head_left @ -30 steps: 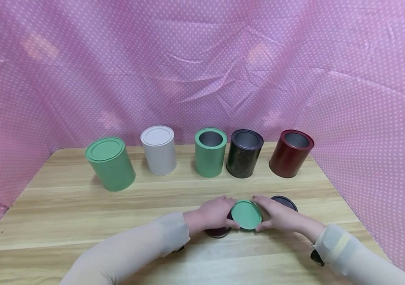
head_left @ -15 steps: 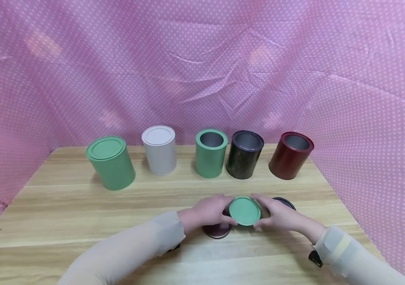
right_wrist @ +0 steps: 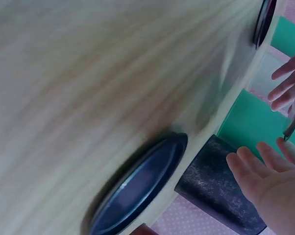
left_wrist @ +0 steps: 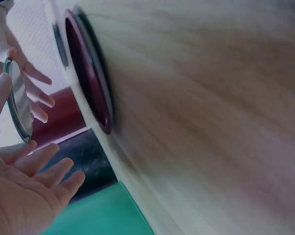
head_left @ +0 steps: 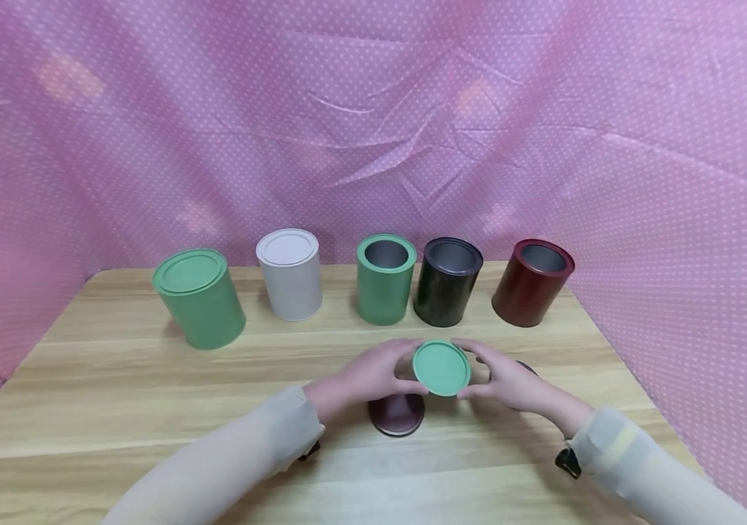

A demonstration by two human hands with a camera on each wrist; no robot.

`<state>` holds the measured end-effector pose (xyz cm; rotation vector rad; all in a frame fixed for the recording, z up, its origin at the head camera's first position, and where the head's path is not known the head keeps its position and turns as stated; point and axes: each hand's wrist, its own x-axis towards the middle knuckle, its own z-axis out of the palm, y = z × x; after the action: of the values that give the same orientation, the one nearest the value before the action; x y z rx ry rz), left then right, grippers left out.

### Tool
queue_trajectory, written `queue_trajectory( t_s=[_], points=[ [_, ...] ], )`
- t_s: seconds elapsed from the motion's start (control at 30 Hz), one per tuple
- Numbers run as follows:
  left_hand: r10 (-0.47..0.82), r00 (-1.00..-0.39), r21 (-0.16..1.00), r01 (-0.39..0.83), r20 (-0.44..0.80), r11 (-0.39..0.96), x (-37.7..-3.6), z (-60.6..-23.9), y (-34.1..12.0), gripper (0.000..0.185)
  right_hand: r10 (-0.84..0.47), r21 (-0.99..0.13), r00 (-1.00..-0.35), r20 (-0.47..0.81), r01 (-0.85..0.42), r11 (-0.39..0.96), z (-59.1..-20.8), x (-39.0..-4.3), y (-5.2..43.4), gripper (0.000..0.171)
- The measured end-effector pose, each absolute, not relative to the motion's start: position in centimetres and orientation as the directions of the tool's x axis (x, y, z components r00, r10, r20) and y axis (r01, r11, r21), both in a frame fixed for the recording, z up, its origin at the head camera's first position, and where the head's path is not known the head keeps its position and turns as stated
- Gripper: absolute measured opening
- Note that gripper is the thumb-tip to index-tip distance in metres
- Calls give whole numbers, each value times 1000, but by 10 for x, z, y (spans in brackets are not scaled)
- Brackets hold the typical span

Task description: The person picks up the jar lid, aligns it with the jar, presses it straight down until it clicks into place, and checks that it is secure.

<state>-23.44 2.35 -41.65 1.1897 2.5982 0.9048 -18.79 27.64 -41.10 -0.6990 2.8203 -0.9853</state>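
A round green can lid [head_left: 442, 368] is held up between both hands, raised over the table in the wrist views. My left hand [head_left: 370, 375] pinches its left edge with thumb and index finger, the other fingers spread free. On the opposite edge, my right hand [head_left: 508, 379] holds it the same way. Below the left hand lies a dark red lid [head_left: 397, 417], partly covered by it. A black lid [right_wrist: 140, 188] lies under the right hand, mostly hidden in the head view. Beyond the hands stands an open green can [head_left: 384, 295].
Right of the open green can stand an open black can [head_left: 446, 295] and an open dark red can [head_left: 531, 292]. A white can [head_left: 295, 288] and a larger green can [head_left: 211, 317], both lidded, stand to the left. Pink dotted cloth [head_left: 373, 124] hangs behind the wooden table [head_left: 150, 408].
Both hands have lifted the green lid off the table and carried it forward and slightly left. More of the dark red lid shows now; the black lid is more covered.
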Motion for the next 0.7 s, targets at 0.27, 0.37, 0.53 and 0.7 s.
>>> queue_trajectory(
  t_s=[0.27,0.37,0.53,0.7],
  points=[
    [694,-704,706,567,147,425,-235,-407,7,75,-463,-691,-876,136,-419,589,-404,-192,267,75],
    [661,-739,754,506,129,418,-233,-400,0,76,-467,-736,-873,137,-405,542,-401,-193,262,73],
    [632,-762,794,471,145,385,-232,-388,-7,75,-482,-787,-862,156,-403,467,-392,-195,255,73],
    [616,-773,812,451,149,369,-234,-379,-12,76,-502,-784,-844,189,-438,441,-383,-200,250,74]
  ],
)
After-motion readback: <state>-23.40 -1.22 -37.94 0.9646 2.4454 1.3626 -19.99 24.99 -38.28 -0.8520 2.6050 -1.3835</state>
